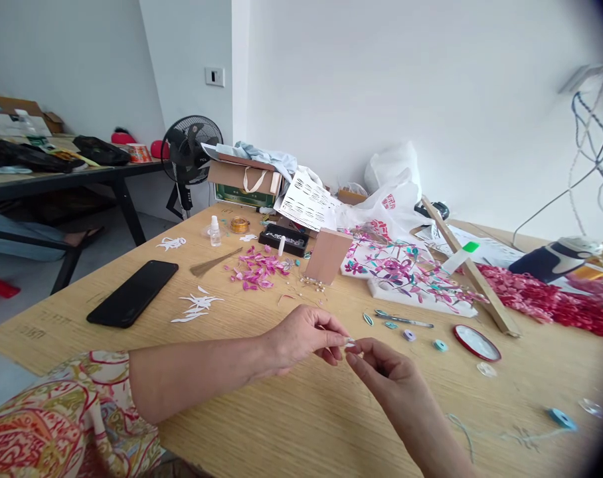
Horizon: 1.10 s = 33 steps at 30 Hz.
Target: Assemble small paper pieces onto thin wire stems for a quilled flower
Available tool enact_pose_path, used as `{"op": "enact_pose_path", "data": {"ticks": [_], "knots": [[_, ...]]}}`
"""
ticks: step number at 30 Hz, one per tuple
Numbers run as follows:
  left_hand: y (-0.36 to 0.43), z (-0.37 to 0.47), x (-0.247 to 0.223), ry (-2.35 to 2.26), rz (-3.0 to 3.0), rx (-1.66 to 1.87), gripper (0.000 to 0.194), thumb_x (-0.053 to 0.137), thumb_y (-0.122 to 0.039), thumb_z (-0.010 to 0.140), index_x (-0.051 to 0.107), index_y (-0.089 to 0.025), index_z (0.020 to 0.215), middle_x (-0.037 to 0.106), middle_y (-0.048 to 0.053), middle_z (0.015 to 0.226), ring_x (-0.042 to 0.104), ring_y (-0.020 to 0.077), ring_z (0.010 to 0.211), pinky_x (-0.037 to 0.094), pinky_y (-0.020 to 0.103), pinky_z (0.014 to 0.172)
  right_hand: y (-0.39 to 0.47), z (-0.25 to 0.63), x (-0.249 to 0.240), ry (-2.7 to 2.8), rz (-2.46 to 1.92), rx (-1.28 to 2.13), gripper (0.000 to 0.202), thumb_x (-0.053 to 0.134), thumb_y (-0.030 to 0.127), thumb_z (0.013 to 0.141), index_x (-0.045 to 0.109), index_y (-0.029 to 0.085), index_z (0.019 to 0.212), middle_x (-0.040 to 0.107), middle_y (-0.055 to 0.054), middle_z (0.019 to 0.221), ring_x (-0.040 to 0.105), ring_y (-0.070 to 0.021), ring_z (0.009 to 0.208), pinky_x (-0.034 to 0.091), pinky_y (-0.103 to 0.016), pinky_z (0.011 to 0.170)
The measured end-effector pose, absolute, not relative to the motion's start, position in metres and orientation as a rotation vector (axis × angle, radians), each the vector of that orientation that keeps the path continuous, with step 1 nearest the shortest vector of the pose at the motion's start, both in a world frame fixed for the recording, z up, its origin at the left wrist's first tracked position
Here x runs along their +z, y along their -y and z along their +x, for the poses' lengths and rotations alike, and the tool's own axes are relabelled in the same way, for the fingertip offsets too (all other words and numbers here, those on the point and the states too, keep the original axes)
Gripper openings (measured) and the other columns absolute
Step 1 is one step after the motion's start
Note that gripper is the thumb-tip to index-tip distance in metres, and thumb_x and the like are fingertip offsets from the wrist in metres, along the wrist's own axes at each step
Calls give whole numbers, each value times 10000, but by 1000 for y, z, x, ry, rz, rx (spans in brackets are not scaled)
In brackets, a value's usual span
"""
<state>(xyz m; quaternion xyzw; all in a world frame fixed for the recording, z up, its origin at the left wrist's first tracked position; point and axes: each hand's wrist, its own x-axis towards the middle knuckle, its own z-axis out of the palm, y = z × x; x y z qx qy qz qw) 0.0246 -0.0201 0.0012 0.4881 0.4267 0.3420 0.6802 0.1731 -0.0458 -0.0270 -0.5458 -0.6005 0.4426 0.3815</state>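
My left hand (304,337) reaches in from the left over the table and is closed in a pinch. Between its fingertips shows a small white piece (350,342), too small to tell its kind. My right hand (388,368) meets it from the right, thumb and index finger pinched at the same white piece. Left of the hands lie white pointed paper-like cutouts (196,307). Beyond them is a heap of pink petals (256,269). To the right are small teal leaf pieces (368,319), tweezers (406,320) and spools of purple thread (409,335) and teal thread (439,345).
A black phone (133,292) lies at left. A wooden block (328,255) stands near a black case (283,239) and a small spray bottle (214,231). Pink flower sprays (406,269) rest on white foam, beside a slanting wooden bar (473,272) and a red-rimmed round dish (477,342).
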Motion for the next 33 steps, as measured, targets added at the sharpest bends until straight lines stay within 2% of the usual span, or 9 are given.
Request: {"op": "enact_pose_path", "data": {"ticks": [4, 11, 20, 28, 33], "knots": [[20, 23, 1, -956, 1085, 756, 243, 664, -313, 583, 596, -101, 679, 542, -25, 524, 509, 70, 496, 430, 248, 568, 46, 174, -24, 1387, -1364, 1130, 285, 563, 447, 644, 577, 169, 708, 223, 92, 446, 205, -67, 418, 149, -205, 406], [23, 26, 0, -951, 1042, 761, 262, 673, -320, 569, 582, -97, 673, 539, -25, 497, 533, 84, 504, 438, 251, 558, 45, 172, -23, 1364, -1375, 1180, 278, 571, 443, 646, 535, 172, 593, 324, 70, 434, 232, -64, 413, 176, -202, 394], [22, 27, -1, -969, 982, 766, 263, 688, -305, 542, 574, -99, 660, 553, -20, 482, 550, 96, 508, 435, 267, 577, 42, 170, -37, 1441, -1378, 1127, 250, 525, 404, 652, 494, 177, 552, 318, 74, 426, 228, -63, 412, 151, -201, 398], [19, 26, -5, -991, 1056, 769, 206, 652, -272, 584, 582, -94, 661, 562, -22, 464, 522, 72, 443, 430, 238, 533, 45, 170, -29, 1572, -1370, 1219, 241, 503, 399, 693, 492, 171, 615, 298, 78, 468, 235, -73, 445, 170, -208, 425], [16, 23, -4, -982, 1072, 768, 186, 641, -260, 601, 578, -96, 662, 570, -21, 481, 523, 68, 446, 420, 221, 518, 47, 172, -28, 1566, -1339, 1157, 266, 382, 430, 789, 472, 187, 731, 307, 66, 528, 294, -90, 467, 240, -209, 429]]}}
